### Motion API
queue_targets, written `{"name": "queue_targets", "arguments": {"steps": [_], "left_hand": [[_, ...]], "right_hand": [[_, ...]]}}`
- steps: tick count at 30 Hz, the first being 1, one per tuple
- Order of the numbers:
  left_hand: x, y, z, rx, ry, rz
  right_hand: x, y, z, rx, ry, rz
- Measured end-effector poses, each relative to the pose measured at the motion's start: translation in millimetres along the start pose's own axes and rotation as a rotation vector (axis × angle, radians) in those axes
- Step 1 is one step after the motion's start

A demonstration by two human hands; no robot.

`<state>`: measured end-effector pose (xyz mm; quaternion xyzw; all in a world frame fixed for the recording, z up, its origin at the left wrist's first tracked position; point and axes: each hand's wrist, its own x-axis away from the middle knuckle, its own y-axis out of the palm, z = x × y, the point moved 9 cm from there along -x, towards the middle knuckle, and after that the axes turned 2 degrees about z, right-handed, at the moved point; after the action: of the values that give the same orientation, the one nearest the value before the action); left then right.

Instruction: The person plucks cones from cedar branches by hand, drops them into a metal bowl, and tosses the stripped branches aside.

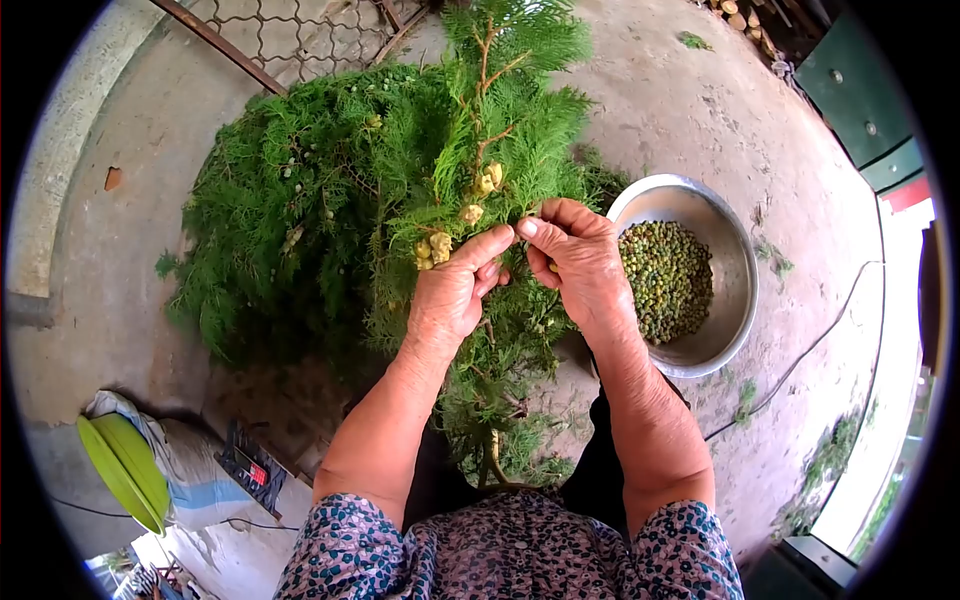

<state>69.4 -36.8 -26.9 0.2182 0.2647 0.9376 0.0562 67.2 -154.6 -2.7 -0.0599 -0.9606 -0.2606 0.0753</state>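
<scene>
A leafy evergreen branch [484, 140] with a brown stem stands upright before me, bearing several yellow-green cones [434, 250]. My left hand [455, 290] is closed against its foliage, thumb and forefinger together; what lies between them is hidden. Thumb and forefinger of my right hand [585, 258] pinch together right beside the left fingertips. A small yellowish bit shows under the curled right fingers, too little of it to name surely. To the right of that hand, a metal bowl [738, 285] holds many small green and brown round pieces [665, 280].
A large heap of cut evergreen branches [270, 200] lies on the concrete floor [690, 110] to the left. At lower left are a lime-green basin [125, 470] and a pale sack [200, 470]. A thin cable [815, 345] runs along the right. A metal grate [290, 35] is at the top.
</scene>
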Motion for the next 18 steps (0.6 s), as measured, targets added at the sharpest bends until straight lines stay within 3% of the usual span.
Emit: {"name": "queue_targets", "arguments": {"steps": [3, 11, 18], "left_hand": [[-1, -3, 0, 0.002, 0.026, 0.033], [-3, -10, 2, 0.054, 0.024, 0.105], [-6, -15, 1, 0.133, 0.010, 0.120]], "right_hand": [[1, -3, 5, 0.063, 0.034, 0.043], [1, -5, 13, -0.217, 0.062, 0.111], [9, 2, 11, -0.012, 0.062, 0.063]]}}
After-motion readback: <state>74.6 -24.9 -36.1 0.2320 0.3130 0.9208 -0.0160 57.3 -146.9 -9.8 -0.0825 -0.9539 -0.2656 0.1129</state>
